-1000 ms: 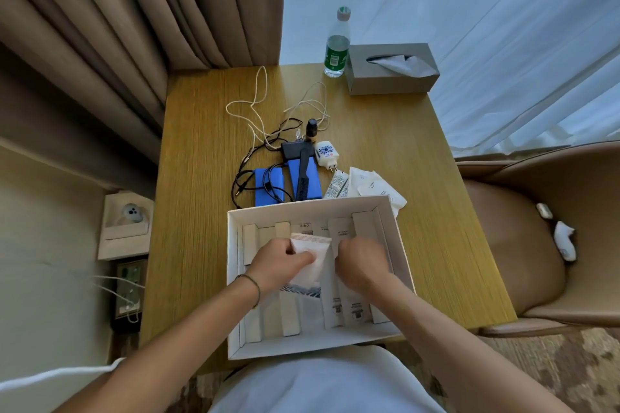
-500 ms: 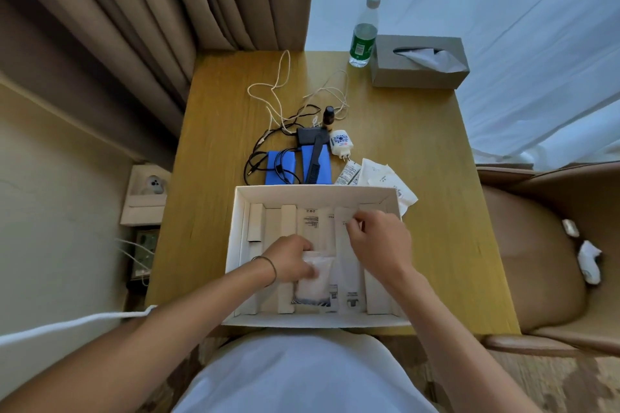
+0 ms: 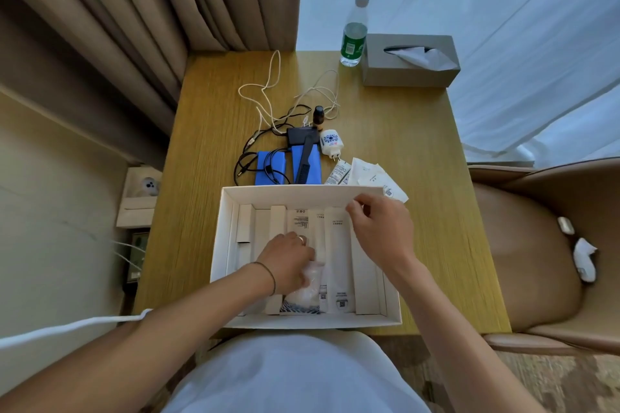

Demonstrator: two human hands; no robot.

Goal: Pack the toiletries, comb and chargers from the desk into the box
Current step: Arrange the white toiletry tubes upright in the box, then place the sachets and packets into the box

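Observation:
A white box point(image 3: 224, 245) lies open at the desk's near edge, lined with several white toiletry packets. My left hand point(image 3: 288, 261) is inside it, pressing down on a clear plastic pouch point(image 3: 303, 298). My right hand point(image 3: 382, 228) hovers over the box's far right corner with fingers loosely curled and nothing in them. Beyond the box lie a black comb point(image 3: 303, 161) across two blue power banks point(image 3: 271, 167), a black charger point(image 3: 300, 135), a white charger point(image 3: 331, 143), a small dark bottle point(image 3: 318, 116), tangled cables point(image 3: 268, 100) and white sachets point(image 3: 367, 173).
A water bottle point(image 3: 355, 33) and a grey tissue box point(image 3: 409, 60) stand at the desk's point(image 3: 402, 131) far edge. Curtains hang behind. A tan chair point(image 3: 536, 245) with small white items on it is at the right. A wall socket is down at the left.
My left hand has lowered the plastic pouch into the near part of the box. My right hand has let go and moved up to the box's far right corner.

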